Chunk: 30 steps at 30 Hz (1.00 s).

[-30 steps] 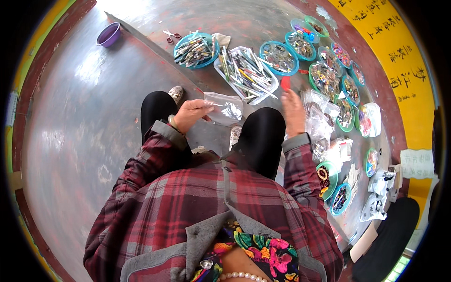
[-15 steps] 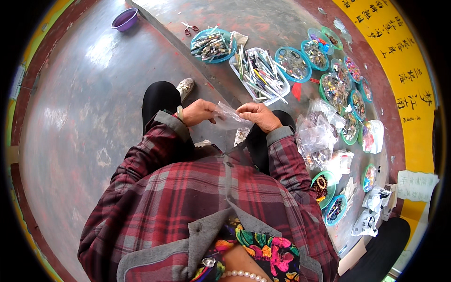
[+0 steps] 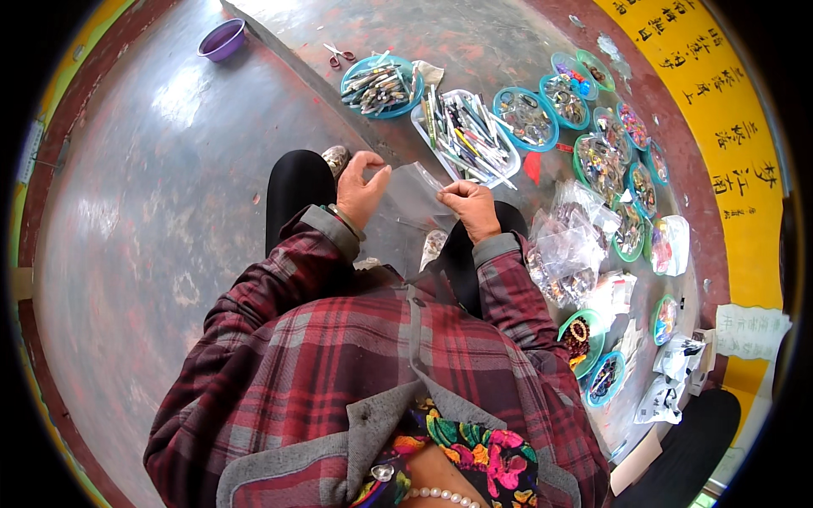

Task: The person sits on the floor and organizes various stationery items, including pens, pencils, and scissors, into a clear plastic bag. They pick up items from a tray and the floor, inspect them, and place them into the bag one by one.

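Over the floor between my knees, a clear plastic bag (image 3: 412, 195) hangs thin and flat from my right hand (image 3: 472, 207). That hand pinches the bag's upper right corner between thumb and fingers. My left hand (image 3: 361, 193) is raised at the bag's left side, fingers curled and the tips of thumb and forefinger close together. Whether those tips grip the bag's edge or anything else cannot be made out. The bag looks see-through, with no contents visible.
Ahead stand a blue basket of pens (image 3: 382, 86) and a white basket of pens (image 3: 467, 140). Scissors (image 3: 340, 56) and a purple basin (image 3: 222, 40) lie farther off. Several bowls of small parts (image 3: 527, 118) and a heap of plastic bags (image 3: 563, 245) are at my right.
My left hand has risen and turned upward, its fingers now beside the bag's edge. The bag has spread flatter, and my right hand has shifted slightly left, still holding it.
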Available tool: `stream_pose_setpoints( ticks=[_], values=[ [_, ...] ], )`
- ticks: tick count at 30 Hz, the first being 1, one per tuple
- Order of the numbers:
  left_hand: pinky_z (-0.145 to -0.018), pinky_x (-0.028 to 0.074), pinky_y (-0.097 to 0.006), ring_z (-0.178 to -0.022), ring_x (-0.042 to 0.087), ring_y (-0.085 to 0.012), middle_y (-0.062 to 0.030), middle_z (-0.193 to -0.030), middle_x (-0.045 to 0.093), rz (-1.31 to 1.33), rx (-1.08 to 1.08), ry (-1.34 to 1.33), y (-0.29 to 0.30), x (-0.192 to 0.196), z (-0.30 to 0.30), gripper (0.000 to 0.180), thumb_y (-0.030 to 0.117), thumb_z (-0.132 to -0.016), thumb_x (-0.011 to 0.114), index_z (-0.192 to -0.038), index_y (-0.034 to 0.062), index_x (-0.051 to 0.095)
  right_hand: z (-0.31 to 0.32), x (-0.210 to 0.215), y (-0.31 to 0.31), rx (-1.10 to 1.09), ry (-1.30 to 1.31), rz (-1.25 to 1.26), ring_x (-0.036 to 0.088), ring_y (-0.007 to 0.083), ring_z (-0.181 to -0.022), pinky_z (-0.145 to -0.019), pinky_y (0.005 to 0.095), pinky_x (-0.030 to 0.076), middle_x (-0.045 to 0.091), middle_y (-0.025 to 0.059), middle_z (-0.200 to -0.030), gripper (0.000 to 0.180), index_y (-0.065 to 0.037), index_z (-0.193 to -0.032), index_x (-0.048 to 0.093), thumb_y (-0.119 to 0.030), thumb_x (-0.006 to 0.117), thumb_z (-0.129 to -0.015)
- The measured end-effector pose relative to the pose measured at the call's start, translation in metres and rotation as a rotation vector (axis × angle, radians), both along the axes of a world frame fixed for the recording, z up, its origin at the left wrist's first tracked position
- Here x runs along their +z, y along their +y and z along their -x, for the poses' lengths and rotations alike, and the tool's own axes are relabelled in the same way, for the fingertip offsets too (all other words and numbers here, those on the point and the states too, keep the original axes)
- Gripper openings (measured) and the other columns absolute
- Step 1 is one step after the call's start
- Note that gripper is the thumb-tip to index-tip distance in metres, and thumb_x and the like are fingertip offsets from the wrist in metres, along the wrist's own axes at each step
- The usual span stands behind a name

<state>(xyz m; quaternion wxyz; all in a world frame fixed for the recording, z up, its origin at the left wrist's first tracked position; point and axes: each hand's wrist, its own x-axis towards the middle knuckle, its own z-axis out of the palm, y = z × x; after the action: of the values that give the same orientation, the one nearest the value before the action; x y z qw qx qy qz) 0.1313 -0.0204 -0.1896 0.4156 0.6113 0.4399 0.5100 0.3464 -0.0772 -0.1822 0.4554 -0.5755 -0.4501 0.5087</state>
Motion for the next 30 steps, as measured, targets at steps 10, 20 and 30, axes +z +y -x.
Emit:
stream_pose_setpoints(
  ticks=[10,20,30],
  values=[
    [-0.054,0.044,-0.022,-0.07,0.054,-0.0066,-0.0001,-0.082,0.061,0.595,-0.341,-0.089,-0.009,-0.009,-0.017,0.018,0.022,-0.087,0.059,-0.09,0.0041,0.06,0.043,-0.006,0.005,-0.056,-0.595,-0.337,0.055,0.0315,-0.072,-0.063,0.0389,0.043,0.057,0.0126,-0.074,0.013,-0.003,-0.069,0.058,-0.012,0.067,-0.07],
    [-0.062,0.046,-0.024,-0.082,0.059,-0.0111,-0.0019,-0.088,0.062,0.811,-0.399,-0.378,-0.011,-0.007,-0.014,0.009,0.014,-0.087,0.057,-0.091,0.0061,0.06,0.041,-0.011,0.003,0.024,-0.189,-0.078,0.055,0.0123,-0.064,-0.059,0.0272,0.044,0.06,0.0052,-0.069,0.023,0.0,-0.081,0.062,-0.023,0.067,-0.081],
    [-0.069,0.054,-0.028,-0.079,0.061,-0.016,-0.0078,-0.087,0.059,0.866,-0.336,-0.39,-0.006,-0.023,-0.01,0.01,0.004,-0.08,0.06,-0.087,0.0019,0.054,0.032,-0.02,0.0,-0.099,-0.584,-0.179,0.062,0.0266,-0.068,-0.059,0.0355,0.046,0.064,0.0102,-0.075,0.017,-0.005,-0.087,0.058,-0.022,0.057,-0.085]
  ],
)
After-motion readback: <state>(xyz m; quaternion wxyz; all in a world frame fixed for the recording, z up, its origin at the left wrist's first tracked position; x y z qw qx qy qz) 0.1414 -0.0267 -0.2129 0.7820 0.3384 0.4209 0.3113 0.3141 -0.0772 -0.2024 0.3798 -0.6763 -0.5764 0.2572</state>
